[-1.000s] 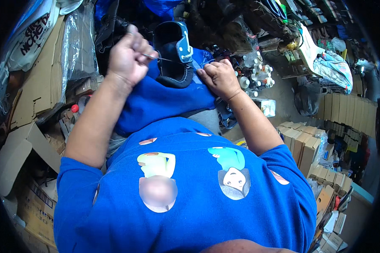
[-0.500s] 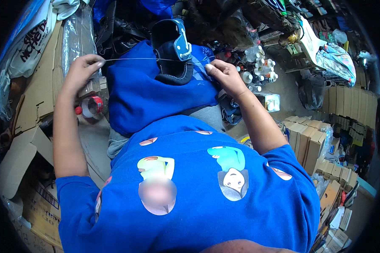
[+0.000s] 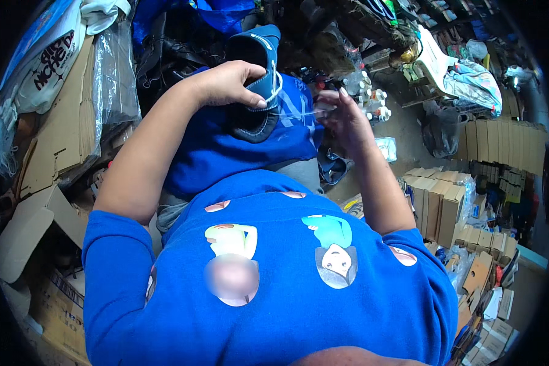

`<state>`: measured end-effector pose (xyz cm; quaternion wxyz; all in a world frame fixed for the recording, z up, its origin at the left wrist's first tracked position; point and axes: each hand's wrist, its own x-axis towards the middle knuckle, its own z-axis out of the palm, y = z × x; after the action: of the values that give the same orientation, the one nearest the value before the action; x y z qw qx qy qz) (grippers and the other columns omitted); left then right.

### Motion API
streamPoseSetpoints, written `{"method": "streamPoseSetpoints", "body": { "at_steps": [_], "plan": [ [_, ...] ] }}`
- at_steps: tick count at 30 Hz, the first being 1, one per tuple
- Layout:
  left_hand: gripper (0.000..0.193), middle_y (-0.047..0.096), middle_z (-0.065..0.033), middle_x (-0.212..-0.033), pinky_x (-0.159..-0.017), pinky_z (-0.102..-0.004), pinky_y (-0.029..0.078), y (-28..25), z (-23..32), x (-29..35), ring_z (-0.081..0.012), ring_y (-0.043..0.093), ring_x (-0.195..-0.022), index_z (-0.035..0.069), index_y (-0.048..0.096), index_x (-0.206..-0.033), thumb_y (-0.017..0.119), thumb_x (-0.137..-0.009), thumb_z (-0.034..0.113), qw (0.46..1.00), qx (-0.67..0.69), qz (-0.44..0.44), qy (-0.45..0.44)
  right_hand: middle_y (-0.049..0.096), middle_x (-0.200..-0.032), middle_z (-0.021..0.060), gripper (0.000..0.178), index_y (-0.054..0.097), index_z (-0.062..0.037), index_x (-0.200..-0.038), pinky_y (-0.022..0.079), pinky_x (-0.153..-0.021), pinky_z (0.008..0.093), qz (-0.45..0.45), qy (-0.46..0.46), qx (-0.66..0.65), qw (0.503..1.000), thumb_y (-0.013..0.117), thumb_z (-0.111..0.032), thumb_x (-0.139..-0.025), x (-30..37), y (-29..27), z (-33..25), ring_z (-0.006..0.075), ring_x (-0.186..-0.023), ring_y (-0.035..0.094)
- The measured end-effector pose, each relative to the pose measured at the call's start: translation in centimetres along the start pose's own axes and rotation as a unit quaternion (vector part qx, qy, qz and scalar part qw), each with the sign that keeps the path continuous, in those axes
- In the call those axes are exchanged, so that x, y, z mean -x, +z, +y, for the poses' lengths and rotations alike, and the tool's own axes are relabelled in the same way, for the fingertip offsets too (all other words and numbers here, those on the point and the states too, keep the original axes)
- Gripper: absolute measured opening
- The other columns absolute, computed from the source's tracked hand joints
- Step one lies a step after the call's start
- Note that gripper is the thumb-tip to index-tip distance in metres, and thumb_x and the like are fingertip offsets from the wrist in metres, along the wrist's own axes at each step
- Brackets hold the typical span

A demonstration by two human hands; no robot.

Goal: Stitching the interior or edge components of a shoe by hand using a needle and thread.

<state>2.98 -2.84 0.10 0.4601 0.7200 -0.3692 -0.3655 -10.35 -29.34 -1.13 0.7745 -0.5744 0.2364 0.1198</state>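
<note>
A dark blue shoe (image 3: pixel 271 60) with white lacing along its edge and a black lower part stands upright on the blue cloth (image 3: pixel 216 149) over my lap. My left hand (image 3: pixel 235 85) reaches across and pinches the shoe's near side, thumb outside and fingers partly hidden within the opening. From the shoe's right side a thin pale thread (image 3: pixel 296 113) runs to the curled fingers of my right hand (image 3: pixel 346 119), which is slightly blurred. The thread's far end cannot be made out.
Flattened cardboard (image 3: pixel 61 116) and plastic wrap (image 3: pixel 114 73) lie at the left. Several bottles (image 3: pixel 375 100) stand beyond my right hand. Stacked cardboard boxes (image 3: pixel 439 201) fill the right side, with a white chair (image 3: pixel 436 58) farther back. Another dark blue shoe (image 3: pixel 334 168) sits beside my lap.
My left hand has let go of the stretched thread and moved right onto the shoe. My right hand has shifted slightly right and turned. The shoe has moved a little right.
</note>
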Motion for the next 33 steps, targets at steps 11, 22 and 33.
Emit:
{"method": "streamPoseSetpoints", "body": {
  "at_steps": [11, 22, 33],
  "plan": [
    [0.038, 0.061, -0.0162, -0.097, -0.083, -0.0381, 0.047, 1.1, -2.5, 0.0, -0.0316, 0.059, -0.094, 0.006, 0.068, -0.098, 0.077, -0.072, 0.032, 0.980, -0.167, 0.108, 0.004, 0.061, -0.076, 0.0179, 0.030, 0.065, -0.0019, -0.081, 0.048, -0.068, 0.0422, -0.217, -0.244, 0.695, 0.641, 0.060, -0.031, -0.083, -2.7, 8.9, -3.4, 0.0359, -0.075, 0.061],
    [0.027, 0.065, -0.0060, -0.090, -0.079, -0.0316, 0.048, 1.3, -3.6, 0.5, -0.0158, 0.061, -0.084, 0.002, 0.067, -0.097, 0.074, -0.078, 0.019, 0.990, 0.090, 0.109, -0.012, 0.059, -0.074, 0.0070, 0.013, 0.065, -0.0012, -0.091, 0.045, -0.063, 0.0292, -0.165, -0.189, 0.535, 0.807, 0.066, -0.012, -0.085, 1.8, 6.0, -4.7, 0.0159, -0.069, 0.058],
    [0.023, 0.064, -0.0022, -0.086, -0.078, -0.0266, 0.046, 0.6, -2.6, 0.9, -0.0112, 0.058, -0.079, 0.002, 0.066, -0.097, 0.071, -0.080, 0.016, 0.993, 0.082, 0.070, -0.041, 0.063, -0.089, 0.0142, 0.021, 0.071, -0.0102, -0.096, 0.052, -0.076, 0.0371, -0.135, -0.299, 0.605, 0.725, 0.062, -0.011, -0.078, -1.1, 7.2, -3.4, 0.0308, -0.084, 0.064]
  ]
}}
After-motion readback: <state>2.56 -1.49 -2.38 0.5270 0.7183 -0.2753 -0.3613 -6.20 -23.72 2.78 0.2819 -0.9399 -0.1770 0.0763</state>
